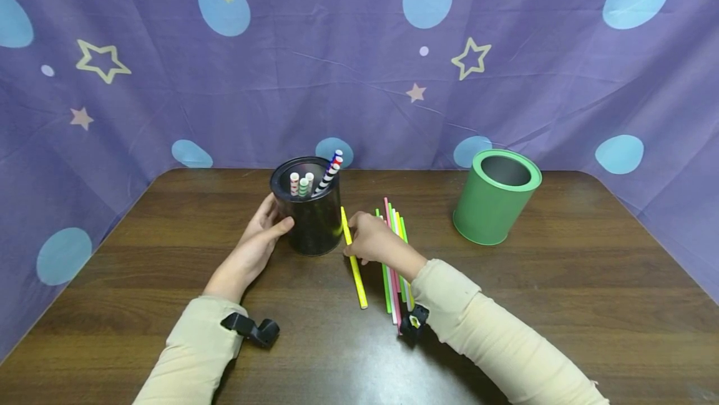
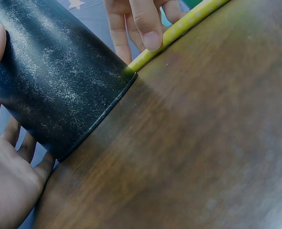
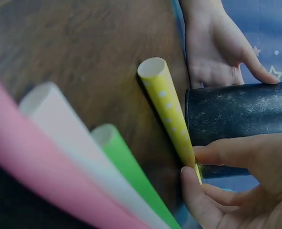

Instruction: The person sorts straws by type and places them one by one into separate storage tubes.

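Note:
My left hand [image 1: 257, 246] holds the side of a black can [image 1: 313, 227], thumb on the front and fingers at the far side. Several patterned paper straws [image 1: 329, 175] stand in that can, some striped black and white. Just right of it, my right hand [image 1: 375, 241] pinches a yellow paper straw [image 1: 357, 279] with white dots between thumb and fingertips. This straw lies along the table beside the can's base, its near end pointing toward me. In the right wrist view the yellow straw [image 3: 166, 107] shows its hollow end.
A bundle of green, white, pink and yellow straws [image 1: 388, 296] lies partly under my right hand and wrist. Farther right stands a green can [image 1: 489, 211]. The wooden table [image 1: 140, 268] ends at a purple patterned cloth [image 1: 348, 55] behind.

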`<state>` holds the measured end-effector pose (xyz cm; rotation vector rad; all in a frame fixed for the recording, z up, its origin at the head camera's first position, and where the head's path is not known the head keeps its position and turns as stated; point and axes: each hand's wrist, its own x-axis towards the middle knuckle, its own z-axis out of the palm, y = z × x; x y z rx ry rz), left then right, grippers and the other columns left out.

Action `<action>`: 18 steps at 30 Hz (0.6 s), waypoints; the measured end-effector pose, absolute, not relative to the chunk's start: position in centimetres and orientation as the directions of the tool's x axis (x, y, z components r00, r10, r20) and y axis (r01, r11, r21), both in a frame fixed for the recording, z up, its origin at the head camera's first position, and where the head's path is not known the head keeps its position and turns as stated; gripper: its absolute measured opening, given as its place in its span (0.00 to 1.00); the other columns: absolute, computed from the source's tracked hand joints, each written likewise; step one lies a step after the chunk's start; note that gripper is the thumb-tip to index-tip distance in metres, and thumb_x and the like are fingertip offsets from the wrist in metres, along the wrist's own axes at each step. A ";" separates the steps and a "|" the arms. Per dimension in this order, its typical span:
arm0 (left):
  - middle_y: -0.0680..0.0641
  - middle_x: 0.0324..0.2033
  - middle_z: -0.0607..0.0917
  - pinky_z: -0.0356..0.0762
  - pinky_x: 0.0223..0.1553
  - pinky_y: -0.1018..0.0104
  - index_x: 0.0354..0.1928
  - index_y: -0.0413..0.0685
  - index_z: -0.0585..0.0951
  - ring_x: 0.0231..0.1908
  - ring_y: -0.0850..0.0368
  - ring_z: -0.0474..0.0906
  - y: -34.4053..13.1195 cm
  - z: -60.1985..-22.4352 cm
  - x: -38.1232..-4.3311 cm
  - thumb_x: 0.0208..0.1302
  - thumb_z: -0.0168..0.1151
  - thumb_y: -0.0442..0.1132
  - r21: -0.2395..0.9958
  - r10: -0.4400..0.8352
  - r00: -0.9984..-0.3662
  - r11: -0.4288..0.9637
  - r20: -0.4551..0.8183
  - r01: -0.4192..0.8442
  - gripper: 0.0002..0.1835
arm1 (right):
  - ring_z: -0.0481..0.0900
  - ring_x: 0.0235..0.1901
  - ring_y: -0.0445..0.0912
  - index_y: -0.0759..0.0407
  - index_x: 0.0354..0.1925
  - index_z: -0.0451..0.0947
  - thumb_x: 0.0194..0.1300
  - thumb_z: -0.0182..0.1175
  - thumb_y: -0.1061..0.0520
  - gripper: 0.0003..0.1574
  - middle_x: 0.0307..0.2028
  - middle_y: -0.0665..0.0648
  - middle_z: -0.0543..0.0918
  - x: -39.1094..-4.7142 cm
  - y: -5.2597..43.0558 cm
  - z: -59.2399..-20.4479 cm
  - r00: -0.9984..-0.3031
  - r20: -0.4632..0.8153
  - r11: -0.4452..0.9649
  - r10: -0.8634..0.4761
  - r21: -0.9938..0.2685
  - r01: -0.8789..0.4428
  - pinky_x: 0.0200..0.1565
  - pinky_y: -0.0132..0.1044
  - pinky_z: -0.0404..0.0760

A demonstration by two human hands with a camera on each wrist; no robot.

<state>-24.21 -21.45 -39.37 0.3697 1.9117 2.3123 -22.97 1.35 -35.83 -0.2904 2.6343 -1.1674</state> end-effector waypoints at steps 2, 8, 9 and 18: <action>0.42 0.74 0.53 0.47 0.70 0.59 0.78 0.46 0.46 0.72 0.53 0.49 -21.5 -39.4 -24.2 0.67 0.66 0.39 0.979 0.244 -0.963 -0.196 0.112 0.064 0.48 | 0.77 0.13 0.44 0.75 0.54 0.71 0.52 0.68 0.72 0.30 0.22 0.56 0.77 -22.9 1.3 -35.8 -0.953 -0.137 0.666 -0.271 -0.741 -0.083 0.19 0.34 0.80; 0.42 0.74 0.53 0.46 0.71 0.58 0.78 0.45 0.46 0.72 0.53 0.47 -21.5 -39.5 -24.3 0.66 0.66 0.39 0.978 0.245 -0.963 -0.198 0.115 0.066 0.48 | 0.78 0.12 0.45 0.74 0.53 0.70 0.54 0.68 0.69 0.29 0.28 0.60 0.79 -22.6 1.3 -35.8 -0.955 -0.127 0.698 -0.266 -0.709 -0.100 0.19 0.34 0.80; 0.42 0.74 0.52 0.46 0.71 0.58 0.78 0.45 0.46 0.73 0.52 0.47 -21.5 -39.5 -24.3 0.66 0.66 0.39 0.978 0.245 -0.963 -0.200 0.115 0.066 0.48 | 0.77 0.11 0.45 0.73 0.53 0.70 0.54 0.68 0.69 0.28 0.29 0.61 0.79 -22.6 1.3 -35.7 -0.955 -0.128 0.700 -0.267 -0.707 -0.100 0.18 0.34 0.79; 0.43 0.73 0.54 0.45 0.71 0.57 0.78 0.45 0.47 0.72 0.53 0.48 -21.4 -39.5 -24.3 0.67 0.65 0.37 0.977 0.236 -0.966 -0.203 0.111 0.062 0.46 | 0.77 0.12 0.45 0.72 0.55 0.68 0.56 0.67 0.67 0.30 0.26 0.58 0.78 -22.4 1.8 -35.5 -0.960 -0.132 0.688 -0.247 -0.721 -0.078 0.20 0.34 0.80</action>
